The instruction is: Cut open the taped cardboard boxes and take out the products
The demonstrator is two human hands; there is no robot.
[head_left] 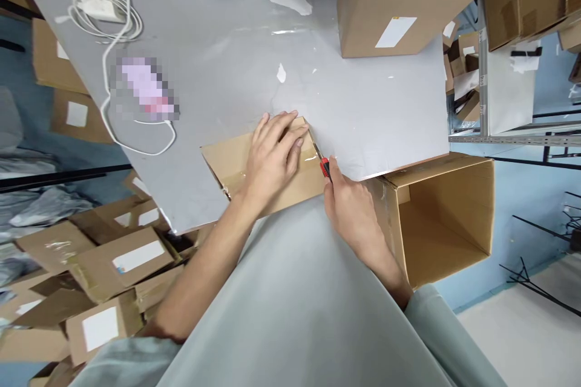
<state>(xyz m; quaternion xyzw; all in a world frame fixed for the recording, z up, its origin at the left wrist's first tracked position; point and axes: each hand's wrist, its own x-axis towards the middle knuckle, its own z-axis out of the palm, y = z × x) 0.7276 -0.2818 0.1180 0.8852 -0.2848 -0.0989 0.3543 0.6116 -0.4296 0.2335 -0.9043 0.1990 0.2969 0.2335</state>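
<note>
Steadying the small cardboard box (295, 186) at the near edge of the grey table (390, 115), the person lays the left hand (275, 148) on its top, fingers loosely spread, pressing rather than grasping. The right hand (349, 199) is wrapped round a red-and-black utility knife (325, 167), its blade (317, 149) along the box's right edge; I can't tell how deep it sits. Clear tape (311, 158) shines just beside it.

To my eye, short strokes and a shallow blade would serve best here, sparing whatever may lie inside. The left fingertips are near that edge, so I'd slide them farther left, and I'd pull the knife so its path passes clear of the near forearm and the apron (308, 290).

At the far left, a coiled white cable (131, 27) trails down by a pinkish thing (147, 91), too blurred to name; it lies apart from the box. 1 taped carton (403, 9) takes up the far right, and an open carton (436, 169) stands at the near right, close to the right forearm, so elbow room looks tight there. Paper scraps (281, 73) lie beyond the box.
</note>
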